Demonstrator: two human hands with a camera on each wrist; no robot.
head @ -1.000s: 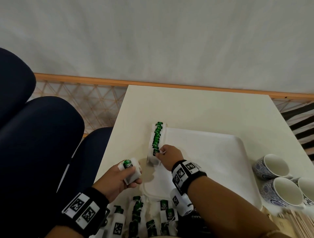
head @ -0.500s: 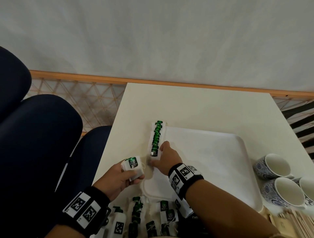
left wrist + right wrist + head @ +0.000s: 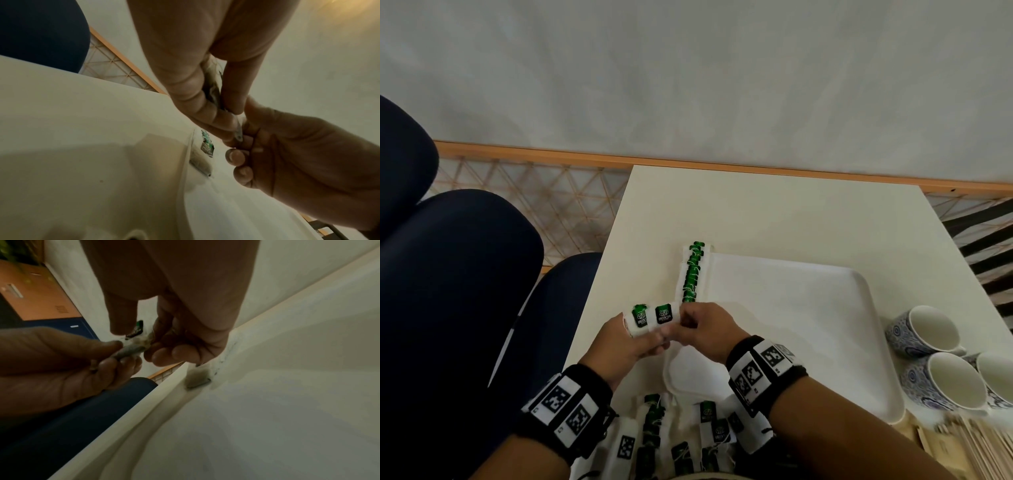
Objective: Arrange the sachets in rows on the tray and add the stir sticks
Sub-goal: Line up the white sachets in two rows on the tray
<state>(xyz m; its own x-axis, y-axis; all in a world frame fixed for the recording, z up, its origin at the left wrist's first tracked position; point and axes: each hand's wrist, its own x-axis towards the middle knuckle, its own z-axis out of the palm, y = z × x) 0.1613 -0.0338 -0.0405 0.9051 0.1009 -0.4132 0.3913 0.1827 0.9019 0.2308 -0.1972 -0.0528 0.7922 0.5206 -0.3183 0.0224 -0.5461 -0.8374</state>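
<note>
A white tray (image 3: 791,308) lies on the cream table (image 3: 774,212). Along its left rim runs a row of white sachets with green labels (image 3: 693,274). My left hand (image 3: 633,339) grips a small stack of sachets (image 3: 640,317) just left of the tray. My right hand (image 3: 700,329) meets it and pinches one sachet (image 3: 665,314) at the stack's right end. In the right wrist view that sachet (image 3: 135,344) sits between thumb and curled fingers. More loose sachets (image 3: 709,421) lie at the table's near edge. Wooden stir sticks (image 3: 976,442) lie at the bottom right.
Three blue-patterned cups (image 3: 941,363) stand right of the tray. Dark blue chairs (image 3: 448,291) are close on the left of the table. The wall with a wooden skirting (image 3: 688,161) runs behind the table's far edge.
My right hand left the row on the tray and came back to the left hand, where it now pinches a sachet from the stack. The left hand rose slightly toward it.
</note>
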